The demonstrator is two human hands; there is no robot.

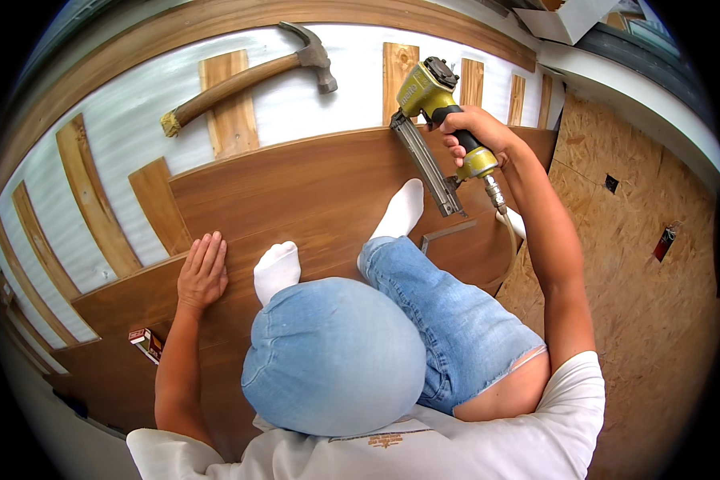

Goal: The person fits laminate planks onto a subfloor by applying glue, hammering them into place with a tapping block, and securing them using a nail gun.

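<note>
My right hand (482, 130) is wrapped round the black grip of a yellow-green pneumatic nail gun (426, 90), held over the far edge of the brown floor planks (296, 192). Its long grey magazine (428, 164) slants down toward my feet, and a pale air hose (511, 250) runs from the fitting under the grip. Whether the nose touches wood is unclear from here. My left hand (203, 274) lies flat on the planks, fingers together and stretched out, near the stepped plank edge. It holds nothing.
A claw hammer (236, 88) lies beyond the planks, across a wooden batten (230, 132) on white foam sheeting (296, 108). A bent grey metal bar (448, 233) rests by my right foot. Left of my left forearm sits a small red-and-white box (146, 343). Chipboard (632, 256) spreads on the right.
</note>
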